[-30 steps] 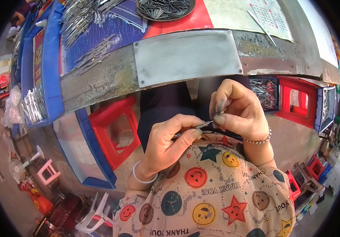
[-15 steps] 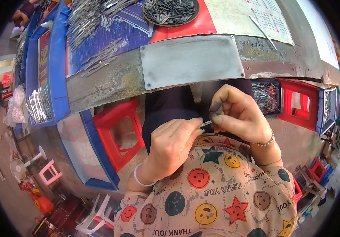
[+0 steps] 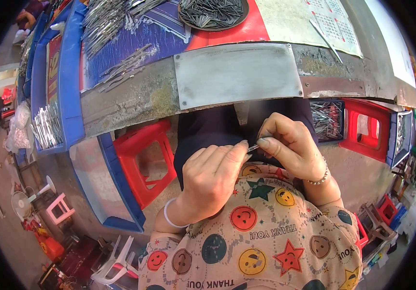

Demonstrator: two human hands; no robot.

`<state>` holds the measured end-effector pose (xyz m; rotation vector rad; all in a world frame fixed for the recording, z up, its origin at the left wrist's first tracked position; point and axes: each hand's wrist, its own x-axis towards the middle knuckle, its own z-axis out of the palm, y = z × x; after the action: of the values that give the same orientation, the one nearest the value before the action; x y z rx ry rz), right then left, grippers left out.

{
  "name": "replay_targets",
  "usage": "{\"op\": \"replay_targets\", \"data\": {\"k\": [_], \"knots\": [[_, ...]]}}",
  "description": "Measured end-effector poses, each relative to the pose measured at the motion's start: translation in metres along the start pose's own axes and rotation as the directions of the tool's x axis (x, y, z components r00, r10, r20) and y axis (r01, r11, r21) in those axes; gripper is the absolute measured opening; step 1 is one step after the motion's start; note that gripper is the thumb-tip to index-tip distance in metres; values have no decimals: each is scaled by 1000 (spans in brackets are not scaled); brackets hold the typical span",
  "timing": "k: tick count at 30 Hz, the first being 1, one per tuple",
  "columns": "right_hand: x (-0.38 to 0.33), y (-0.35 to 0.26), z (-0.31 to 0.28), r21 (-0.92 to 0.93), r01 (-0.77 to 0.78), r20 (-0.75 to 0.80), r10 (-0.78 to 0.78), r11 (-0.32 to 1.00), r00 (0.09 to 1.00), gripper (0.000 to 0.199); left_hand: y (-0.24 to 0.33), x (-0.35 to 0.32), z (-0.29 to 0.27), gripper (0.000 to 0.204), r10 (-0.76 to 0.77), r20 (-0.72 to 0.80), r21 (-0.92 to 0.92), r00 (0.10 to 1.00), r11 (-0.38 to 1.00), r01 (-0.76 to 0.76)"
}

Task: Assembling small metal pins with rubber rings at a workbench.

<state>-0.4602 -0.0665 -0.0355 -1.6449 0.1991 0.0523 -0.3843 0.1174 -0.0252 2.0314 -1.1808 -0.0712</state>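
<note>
Over my lap, just below the bench edge, both hands meet at a thin silvery metal piece (image 3: 253, 148). My left hand (image 3: 212, 176) pinches one end between thumb and fingertips, its back turned up. My right hand (image 3: 292, 150) has thumb and index finger closed on the other end, the remaining fingers curled. Most of the piece is hidden by the fingers, so its exact kind cannot be made out. Ahead of the hands, a pale metal plate (image 3: 237, 75) is screwed to the bench edge.
On the bench stand a round dish (image 3: 212, 14) of dark metal pins and piles of thin metal strips (image 3: 104, 29). A blue tray (image 3: 70, 72) is at the left. Red stools (image 3: 145, 162) and a blue-framed bin (image 3: 121, 186) stand below; a dark box (image 3: 327, 118) of metal pieces is right.
My right hand's raised index finger has come down and curled in beside its thumb. Both hands still grip the metal piece, and the left has barely moved.
</note>
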Motion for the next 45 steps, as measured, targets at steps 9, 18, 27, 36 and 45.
{"op": "replay_targets", "data": {"k": [9, 18, 27, 36, 45], "knots": [[1, 6, 9, 110, -84, -4, 84, 990, 996, 17, -3, -3, -3, 28, -6, 13, 34, 1000, 999, 5], [9, -6, -12, 193, -61, -61, 74, 979, 995, 14, -1, 24, -8, 23, 12, 54, -37, 998, 999, -10], [25, -14, -60, 96, 205, -520, -126, 974, 845, 18, 23, 25, -17, 11, -85, 42, -237, 995, 967, 93], [50, 17, -94, -155, 271, -682, -301, 950, 667, 20, 31, 38, 3, 11, -194, 154, -508, 969, 825, 246], [48, 11, -101, -107, 294, -613, -296, 950, 733, 16, 35, 51, 19, 11, -185, 224, -586, 957, 759, 284]]}}
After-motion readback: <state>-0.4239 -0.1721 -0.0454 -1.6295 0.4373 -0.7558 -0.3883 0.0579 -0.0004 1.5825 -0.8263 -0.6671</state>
